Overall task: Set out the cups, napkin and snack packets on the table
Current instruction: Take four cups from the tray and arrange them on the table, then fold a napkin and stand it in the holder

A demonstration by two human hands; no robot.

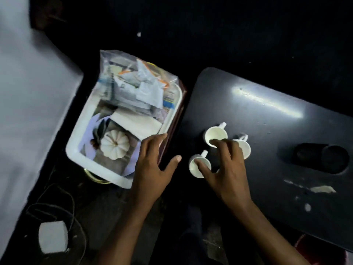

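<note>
Three small white cups stand close together near the left end of the dark table [267,119]: a far cup [217,133], a right cup [245,147] and a near cup [197,166]. My right hand [227,165] is spread over them, fingertips on the rims of the far and near cups. My left hand [152,165] hovers open over the right edge of a white tray [76,148]. On the tray lie a clear plastic bag of snack packets [137,85] and a folded white napkin [139,123].
The tray bottom shows a printed white pumpkin [114,144]. Two dark round recesses [322,157] sit in the table at the right. Pale smears mark the table's near edge. On the floor lie cables and a white block [53,237]. A pale surface fills the left.
</note>
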